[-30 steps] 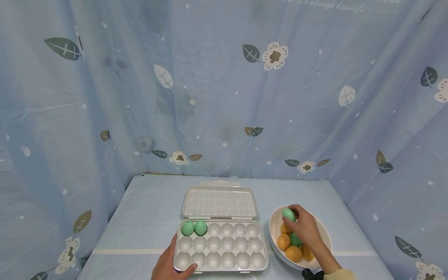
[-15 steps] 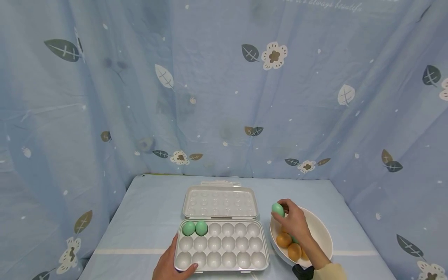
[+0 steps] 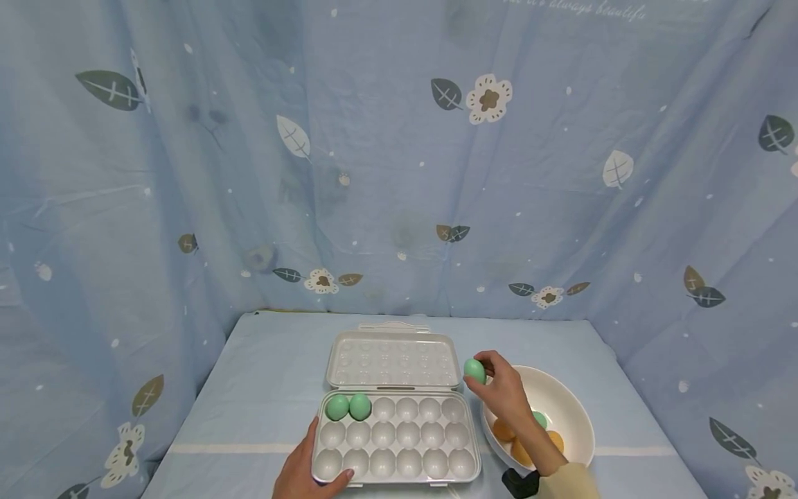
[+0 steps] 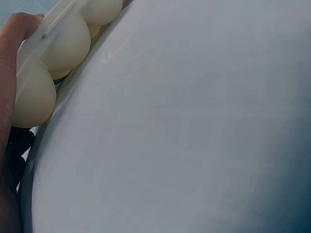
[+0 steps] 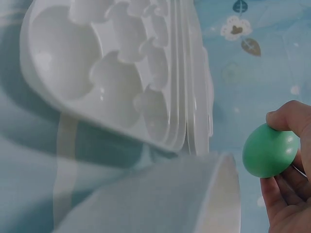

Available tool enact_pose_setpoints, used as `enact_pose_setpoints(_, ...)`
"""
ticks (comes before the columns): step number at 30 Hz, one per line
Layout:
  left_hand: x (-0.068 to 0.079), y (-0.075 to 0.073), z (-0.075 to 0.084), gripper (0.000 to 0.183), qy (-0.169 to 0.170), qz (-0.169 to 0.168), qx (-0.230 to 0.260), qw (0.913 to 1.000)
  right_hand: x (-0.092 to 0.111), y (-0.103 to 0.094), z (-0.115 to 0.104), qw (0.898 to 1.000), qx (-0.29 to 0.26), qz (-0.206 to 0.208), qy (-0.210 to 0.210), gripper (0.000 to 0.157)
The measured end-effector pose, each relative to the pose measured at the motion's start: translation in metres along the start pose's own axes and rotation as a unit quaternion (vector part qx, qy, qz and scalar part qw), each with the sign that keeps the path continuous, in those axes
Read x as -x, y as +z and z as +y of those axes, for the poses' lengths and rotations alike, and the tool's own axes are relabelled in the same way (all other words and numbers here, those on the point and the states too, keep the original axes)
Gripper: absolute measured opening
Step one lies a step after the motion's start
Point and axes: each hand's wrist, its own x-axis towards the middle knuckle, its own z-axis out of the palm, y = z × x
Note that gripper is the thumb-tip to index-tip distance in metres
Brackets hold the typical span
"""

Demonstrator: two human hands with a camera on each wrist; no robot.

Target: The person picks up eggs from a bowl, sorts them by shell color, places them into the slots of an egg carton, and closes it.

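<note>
My right hand [image 3: 503, 391] pinches a green egg [image 3: 474, 371] between thumb and fingertips, in the air over the left rim of the white bowl [image 3: 576, 416]. In the right wrist view this egg [image 5: 266, 151] is smooth and glossy. Inside the bowl lie several orange eggs [image 3: 521, 452] and another green egg [image 3: 539, 419], partly hidden by my right arm. A white egg tray [image 3: 408, 435] with three rows of cups stands left of the bowl; two green eggs [image 3: 348, 407] fill its back left cups. My left hand [image 3: 304, 468] grips the tray's front left corner, thumb over the rim.
The tray's clear lid [image 3: 393, 362] lies folded back behind it. A pale blue cloth covers the table [image 3: 249, 388], and a patterned curtain [image 3: 399, 173] hangs behind and at the sides. The bowl stands close to the tray's right edge.
My right hand has lifted the green egg out of the bowl and carried it left, toward the tray. My left hand stays on the tray's corner.
</note>
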Motion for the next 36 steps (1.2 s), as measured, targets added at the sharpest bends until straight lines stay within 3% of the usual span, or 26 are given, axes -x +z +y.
enact_pose_setpoints(13,0.000,0.000,0.001,0.128,-0.014,-0.011,-0.004,0.9998,-0.003,0.035,-0.019,0.998,-0.034,0.003,-0.057,0.040)
enact_pose_setpoints(30,-0.001,0.001,-0.004,0.127,-0.004,-0.010,-0.005,0.9999,0.001,0.083,-0.042,0.991,-0.052,-0.032,-0.116,0.041)
enact_pose_setpoints(36,0.000,0.001,-0.003,0.127,-0.004,-0.009,-0.005,0.9999,0.005,0.097,-0.048,0.990,-0.061,-0.055,-0.119,0.038)
